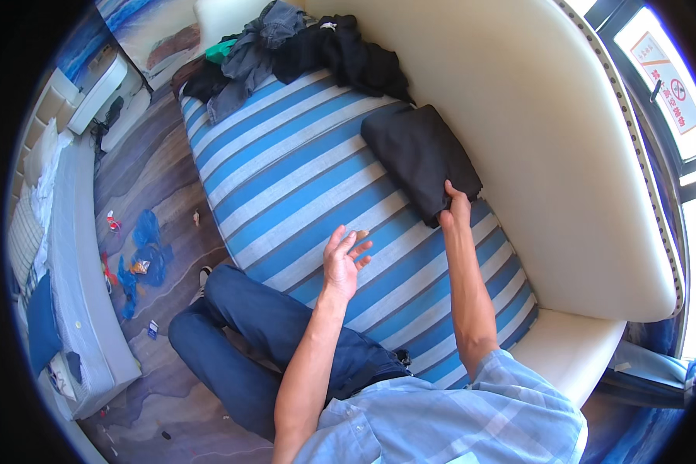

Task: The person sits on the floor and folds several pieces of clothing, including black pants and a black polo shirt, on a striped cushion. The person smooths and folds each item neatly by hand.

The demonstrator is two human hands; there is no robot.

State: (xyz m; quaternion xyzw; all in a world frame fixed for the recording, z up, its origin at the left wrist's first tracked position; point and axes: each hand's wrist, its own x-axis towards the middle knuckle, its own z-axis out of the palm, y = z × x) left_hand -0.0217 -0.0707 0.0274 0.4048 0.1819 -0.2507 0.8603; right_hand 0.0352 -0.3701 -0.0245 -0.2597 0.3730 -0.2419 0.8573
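A folded black garment [420, 156] lies on the blue, white and grey striped sofa seat [301, 174], close to the cream backrest. My right hand [457, 204] grips its near corner, thumb on top and the other fingers hidden beneath the cloth. Over the stripes to the left, my left hand [343, 264] is held with fingers spread and nothing in it. At the far end of the seat is a heap of loose clothes, with grey jeans [255, 52] and black clothing [348, 55] in it.
The cream backrest [516, 127] rises on the right, beside a window. My legs [255, 325] hang over the seat's left edge. On the patterned floor lie blue plastic bags [151, 255] and small litter. A bed [87, 290] stands along the left side.
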